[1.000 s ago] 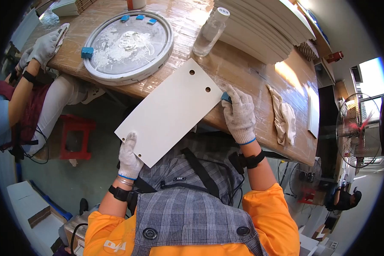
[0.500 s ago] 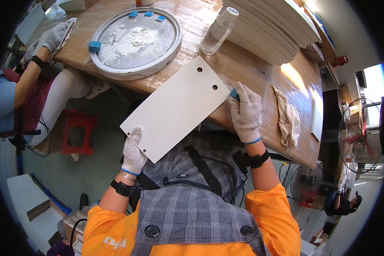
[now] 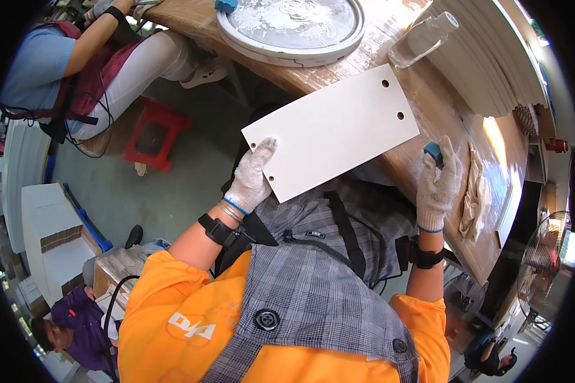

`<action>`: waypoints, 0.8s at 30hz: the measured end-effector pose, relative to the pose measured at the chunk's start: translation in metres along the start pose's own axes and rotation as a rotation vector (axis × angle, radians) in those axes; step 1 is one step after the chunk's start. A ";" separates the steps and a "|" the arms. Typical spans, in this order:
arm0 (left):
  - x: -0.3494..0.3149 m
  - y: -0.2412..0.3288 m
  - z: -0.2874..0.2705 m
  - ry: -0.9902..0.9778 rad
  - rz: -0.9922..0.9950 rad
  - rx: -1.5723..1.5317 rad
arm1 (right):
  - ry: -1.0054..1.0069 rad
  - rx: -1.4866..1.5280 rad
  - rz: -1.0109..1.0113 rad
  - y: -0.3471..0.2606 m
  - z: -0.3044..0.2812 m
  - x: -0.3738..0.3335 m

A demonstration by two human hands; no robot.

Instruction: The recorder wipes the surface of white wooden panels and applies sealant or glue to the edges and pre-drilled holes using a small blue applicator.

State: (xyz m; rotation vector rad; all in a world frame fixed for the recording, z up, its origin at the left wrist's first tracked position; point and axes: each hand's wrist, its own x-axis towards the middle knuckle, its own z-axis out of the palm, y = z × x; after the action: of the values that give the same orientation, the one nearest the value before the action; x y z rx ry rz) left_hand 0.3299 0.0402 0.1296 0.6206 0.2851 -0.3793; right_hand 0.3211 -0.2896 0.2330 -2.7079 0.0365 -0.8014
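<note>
A flat white rectangular board [image 3: 332,131] lies tilted across my lap and the table's near edge, with two larger holes at its far right end and two small holes at its near left end. My left hand [image 3: 252,175], in a pale knit glove, is closed on that near left end, thumb on top; its other fingers are hidden beneath. To the right of the board, apart from it, my gloved right hand [image 3: 439,188] pinches a small blue sponge block [image 3: 433,152] between thumb and fingers.
On the table [image 3: 457,214] stand a round white-smeared lid [image 3: 300,59] with a blue block [image 3: 226,6] at its rim, a clear bottle [image 3: 421,41] and stacked white boards [image 3: 485,70]. A crumpled cloth [image 3: 476,195] lies right. A red stool [image 3: 153,137] and a seated co-worker are left.
The whole view has swung, so the table and lid sit further right and higher. The board lies at a flatter angle. My right hand, still with the sponge block, has drawn slightly off the board's corner.
</note>
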 end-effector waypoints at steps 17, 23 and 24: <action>-0.007 0.001 0.010 -0.021 0.008 0.052 | -0.033 0.298 0.128 -0.018 0.003 -0.026; -0.040 0.031 0.049 -0.044 0.203 0.807 | 0.134 0.632 0.259 -0.015 -0.027 -0.015; -0.047 0.035 0.058 -0.088 0.259 0.992 | 0.242 0.686 0.367 -0.014 -0.042 -0.011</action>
State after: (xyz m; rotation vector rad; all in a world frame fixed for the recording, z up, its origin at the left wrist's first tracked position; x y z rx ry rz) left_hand 0.3107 0.0431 0.2094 1.5904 -0.0960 -0.2795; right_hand 0.2885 -0.2878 0.2647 -1.8822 0.2548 -0.8306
